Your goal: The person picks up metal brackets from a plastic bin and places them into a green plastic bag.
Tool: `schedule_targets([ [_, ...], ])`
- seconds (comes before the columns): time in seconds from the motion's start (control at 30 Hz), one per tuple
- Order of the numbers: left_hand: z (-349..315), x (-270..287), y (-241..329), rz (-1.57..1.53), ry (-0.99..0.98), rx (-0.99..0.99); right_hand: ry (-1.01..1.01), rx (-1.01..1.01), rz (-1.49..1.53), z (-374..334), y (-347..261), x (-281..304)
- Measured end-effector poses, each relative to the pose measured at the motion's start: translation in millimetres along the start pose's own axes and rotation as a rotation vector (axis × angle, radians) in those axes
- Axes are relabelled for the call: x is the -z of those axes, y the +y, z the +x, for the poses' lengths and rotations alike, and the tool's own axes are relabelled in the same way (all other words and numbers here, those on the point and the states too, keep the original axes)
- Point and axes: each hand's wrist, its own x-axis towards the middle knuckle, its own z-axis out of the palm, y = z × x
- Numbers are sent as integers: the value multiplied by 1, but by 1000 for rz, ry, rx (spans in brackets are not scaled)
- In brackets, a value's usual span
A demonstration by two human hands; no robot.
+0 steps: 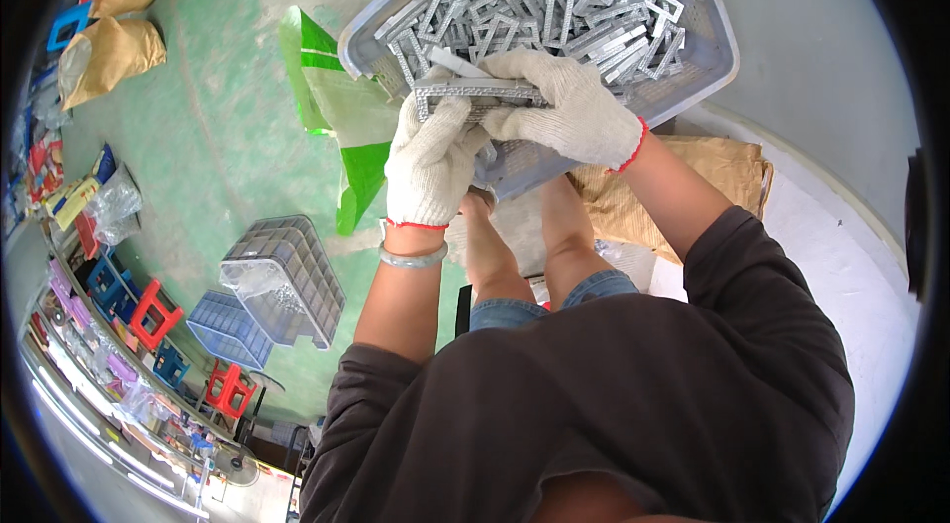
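Observation:
Both my hands wear white knitted gloves with red cuffs. A silver, textured rectangular metal frame (480,91) is held level between them, over the near edge of a large grey plastic crate (724,38). My left hand (428,157) closes its fingers around the frame's left part from below. At the other end, my right hand (572,109) grips the frame between thumb and fingers. A pale flat strip (455,63) sticks out behind the held frame; whether a hand holds it is hidden. Many similar metal frames (515,3) lie jumbled in the crate.
A green and white plastic sack (346,117) lies on the floor left of the crate. Brown paper (683,191) lies near my right forearm. Farther left stand a grey crate (287,276), a blue crate (230,327) and red stools (153,313). A grey wall (831,48) borders the right.

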Motion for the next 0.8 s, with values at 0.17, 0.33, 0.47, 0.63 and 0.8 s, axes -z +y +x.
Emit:
schedule_targets([
  [0.17,3,6,3,-81,-20,-10,-10,80,152,-5,8,-8],
  [0.33,-1,5,6,-234,-34,-37,-45,97,409,-5,-4,-17],
  [0.47,-4,8,11,-317,-72,-73,-105,90,524,-6,-14,-24],
  [0.63,-19,-31,28,-217,200,-169,-157,141,654,-9,-37,-29],
  [0.8,-27,-2,37,-239,78,-162,-258,114,831,-12,-57,-34],
])
